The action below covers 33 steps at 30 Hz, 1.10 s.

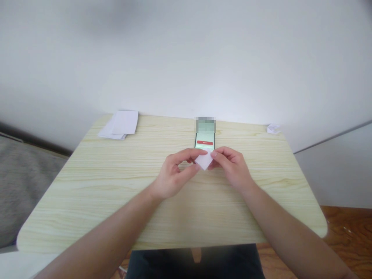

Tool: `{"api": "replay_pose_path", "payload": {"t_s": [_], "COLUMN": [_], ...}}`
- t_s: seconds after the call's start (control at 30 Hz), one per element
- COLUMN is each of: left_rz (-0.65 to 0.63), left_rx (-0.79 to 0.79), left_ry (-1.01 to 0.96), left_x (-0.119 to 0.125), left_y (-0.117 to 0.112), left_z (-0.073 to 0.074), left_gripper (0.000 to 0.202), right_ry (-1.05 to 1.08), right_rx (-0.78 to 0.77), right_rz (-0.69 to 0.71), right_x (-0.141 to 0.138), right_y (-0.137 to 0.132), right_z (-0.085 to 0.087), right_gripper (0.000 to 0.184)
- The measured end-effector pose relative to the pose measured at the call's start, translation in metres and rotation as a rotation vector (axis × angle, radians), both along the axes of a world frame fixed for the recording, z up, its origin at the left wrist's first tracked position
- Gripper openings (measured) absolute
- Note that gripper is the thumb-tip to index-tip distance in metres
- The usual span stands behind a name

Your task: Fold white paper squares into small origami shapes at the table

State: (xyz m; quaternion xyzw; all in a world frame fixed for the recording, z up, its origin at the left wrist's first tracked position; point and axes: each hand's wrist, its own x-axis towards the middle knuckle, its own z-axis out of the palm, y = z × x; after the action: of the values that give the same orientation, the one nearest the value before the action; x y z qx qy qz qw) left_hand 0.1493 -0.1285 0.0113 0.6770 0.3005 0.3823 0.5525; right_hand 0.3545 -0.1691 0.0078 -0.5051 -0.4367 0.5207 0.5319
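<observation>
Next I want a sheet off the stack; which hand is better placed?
Probably the left hand: it's nearer the stack, while the right hand is farther off. Both hold the paper, though.

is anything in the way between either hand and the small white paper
Nothing visible is: fingers of the left hand and right hand both touch the small white paper directly. The phone shows beyond it, not between.

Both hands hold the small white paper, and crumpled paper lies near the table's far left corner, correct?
Not left: the head view shows crumpled paper near the table's far right corner. Left hand and right hand hold the small white paper.
</observation>
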Motion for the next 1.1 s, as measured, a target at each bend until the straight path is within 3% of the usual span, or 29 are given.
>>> {"api": "replay_pose_path", "payload": {"t_s": [0.07,0.2,0.37,1.1], "left_rz": [0.051,0.122,0.146,0.091], "left_rx": [-0.007,-0.007,0.048,-0.028], "left_ry": [0.046,0.136,0.095,-0.017], "left_x": [0.0011,0.0063,0.0078,0.0070], "left_y": [0.0003,0.0013,0.0025,0.0034], "left_z": [-0.0006,-0.0011,0.0024,-0.0009], "left_gripper": [0.036,0.020,0.019,0.017], "right_ry": [-0.126,-0.280,-0.241,-0.207], "right_rx": [0.059,0.121,0.117,0.151], "right_rz": [0.008,0.057,0.063,0.007], "right_x": [-0.0027,-0.0065,-0.0052,-0.0024], "right_y": [-0.0035,-0.0105,-0.0102,-0.0084], "right_z": [0.0034,0.0079,0.0065,0.0056], "right_gripper": [0.021,0.019,0.021,0.018]}}
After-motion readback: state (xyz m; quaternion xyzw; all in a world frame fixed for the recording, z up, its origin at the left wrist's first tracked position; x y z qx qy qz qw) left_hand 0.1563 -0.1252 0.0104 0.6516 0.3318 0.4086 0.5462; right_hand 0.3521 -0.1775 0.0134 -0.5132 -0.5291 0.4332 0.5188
